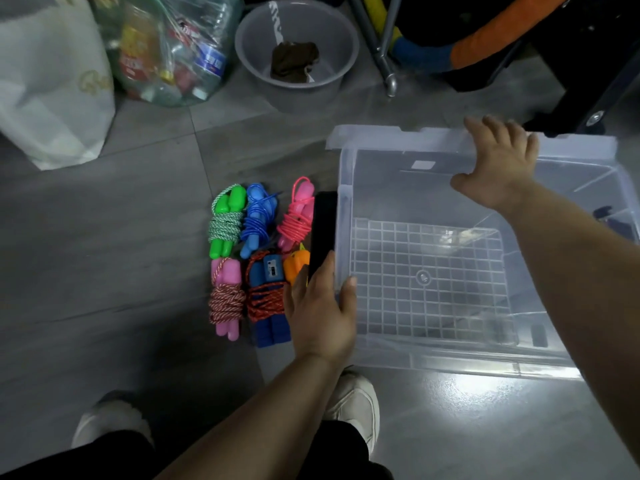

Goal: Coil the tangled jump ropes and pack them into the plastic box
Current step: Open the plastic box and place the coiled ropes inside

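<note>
We see a clear plastic box standing open on the grey tiled floor, with its clear lid lying along its far rim. The left hand grips the box's left wall close to the near left corner. Its thumb is inside the wall and its fingers are curled down the outside, just below a black clip on that wall. The right hand rests on the far rim with its fingers straight and spread onto the lid; it grasps nothing.

Six coiled jump ropes lie on the floor in two rows just beside the box's left wall, all outside the box. In the far row, from left to right, we find:
- a green-handled rope with green-and-white cord
- a blue-handled rope with blue cord
- a pink-handled rope with pink cord, next to the black clip

In the near row lie:
- a pink-handled rope with red-and-white cord
- a blue-handled rope with red cord, which has a small counter on one handle
- an orange-handled rope, largely hidden behind the left hand's fingers

Farther off on the floor stand a round grey plastic basin holding a brown cloth, a clear bag of plastic bottles and a white bag. A pair of white shoes shows at the near edge of our view.
</note>
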A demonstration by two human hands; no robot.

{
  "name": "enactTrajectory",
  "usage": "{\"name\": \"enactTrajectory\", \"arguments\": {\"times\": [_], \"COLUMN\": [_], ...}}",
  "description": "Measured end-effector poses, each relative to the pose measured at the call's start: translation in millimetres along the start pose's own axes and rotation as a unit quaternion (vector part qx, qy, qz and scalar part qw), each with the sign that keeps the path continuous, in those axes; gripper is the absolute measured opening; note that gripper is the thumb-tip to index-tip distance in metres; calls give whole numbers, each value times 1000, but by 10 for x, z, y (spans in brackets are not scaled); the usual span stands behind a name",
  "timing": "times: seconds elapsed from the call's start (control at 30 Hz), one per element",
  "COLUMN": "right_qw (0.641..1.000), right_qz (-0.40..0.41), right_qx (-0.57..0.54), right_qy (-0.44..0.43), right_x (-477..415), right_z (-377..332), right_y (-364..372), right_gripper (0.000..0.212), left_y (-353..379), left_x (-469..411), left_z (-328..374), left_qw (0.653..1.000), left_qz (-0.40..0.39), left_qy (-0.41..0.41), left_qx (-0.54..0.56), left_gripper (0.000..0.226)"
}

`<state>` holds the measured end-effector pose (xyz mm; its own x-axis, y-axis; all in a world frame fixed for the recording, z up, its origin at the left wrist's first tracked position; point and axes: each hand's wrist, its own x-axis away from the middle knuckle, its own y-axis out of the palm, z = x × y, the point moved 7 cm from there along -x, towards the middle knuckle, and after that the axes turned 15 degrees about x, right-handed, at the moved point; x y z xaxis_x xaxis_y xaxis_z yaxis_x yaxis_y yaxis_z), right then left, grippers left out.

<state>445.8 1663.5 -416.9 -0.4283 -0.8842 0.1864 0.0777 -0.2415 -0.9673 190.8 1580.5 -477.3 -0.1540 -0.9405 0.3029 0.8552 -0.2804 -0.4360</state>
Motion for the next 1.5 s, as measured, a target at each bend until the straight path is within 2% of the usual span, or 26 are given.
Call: {"name": "enactTrajectory", "arguments": {"times": [0.07,0.13,0.2,0.27,0.37,0.47,0.53,0.6,0.7,0.77,0.83,0.9,0.97,1.03,1.07,1.13,1.2,1.27,1.33,1.43,1.5], "right_qw": [1000,996,975,946,894,855,859,896,937,937,930,903,846,809,793,776,768,781,777,728,701], "right_qz": [11,70,147,167,106,-4,-100,-163,-203,-213,-192,-187,-217,-240,-257,-304,-332,-295,-282,-316,-319], "right_qx": [-2,-58,-166,-259,-349,-392,-400,-355,-277,-276,-308,-360,-441,-488,-502,-507,-511,-515,-527,-574,-609], "right_qy": [-5,-1,-18,-104,-261,-340,-305,-213,-71,-6,52,141,204,222,228,219,194,194,197,202,188], "right_x": [113,314,619,1012,1672,2130,2158,2027,1813,1719,1609,1513,1483,1444,1436,1418,1424,1418,1454,1558,1575], "right_z": [-111,-263,-506,-939,-1724,-2296,-2449,-2404,-2235,-2206,-2196,-2132,-2117,-2162,-2183,-2215,-2253,-2184,-2189,-2319,-2398], "right_y": [-102,-249,-387,-433,-329,45,466,923,1399,1580,1670,1743,1871,1984,2027,2074,2050,2113,2158,2224,2234], "right_gripper": [75,65,57,51,41,37,43,51,59,64,59,44,38,41,41,29,16,31,42,57,46], "left_y": [-59,-187,-411,-703,-1167,-1504,-1573,-1537,-1370,-1269,-1199,-1162,-1136,-1104,-1067,-1002,-991,-923,-815,-751,-743], "left_x": [10,43,101,162,250,300,300,271,172,52,-83,-190,-299,-402,-434,-503,-526,-491,-432,-385,-380], "left_z": [-15,-80,-208,-461,-926,-1248,-1375,-1438,-1534,-1616,-1694,-1769,-1840,-1966,-2034,-2140,-2207,-2263,-2286,-2311,-2378], "left_qw": [999,999,996,992,985,980,976,974,972,973,973,973,967,951,940,928,924,915,902,885,868], "left_qz": [-20,-24,-14,9,16,21,20,8,-16,-30,-33,-21,-10,2,6,9,38,43,29,38,56], "left_qy": [-2,5,-3,-67,-163,-199,-216,-228,-234,-228,-222,-219,-235,-272,-298,-327,-336,-348,-360,-375,-393], "left_qx": [-33,22,87,110,52,-3,-3,-1,18,32,45,63,97,145,165,180,176,198,237,275,299], "left_gripper": [97,92,72,44,38,36,36,38,38,31,21,23,29,35,46,57,53,51,45,43,45]}}
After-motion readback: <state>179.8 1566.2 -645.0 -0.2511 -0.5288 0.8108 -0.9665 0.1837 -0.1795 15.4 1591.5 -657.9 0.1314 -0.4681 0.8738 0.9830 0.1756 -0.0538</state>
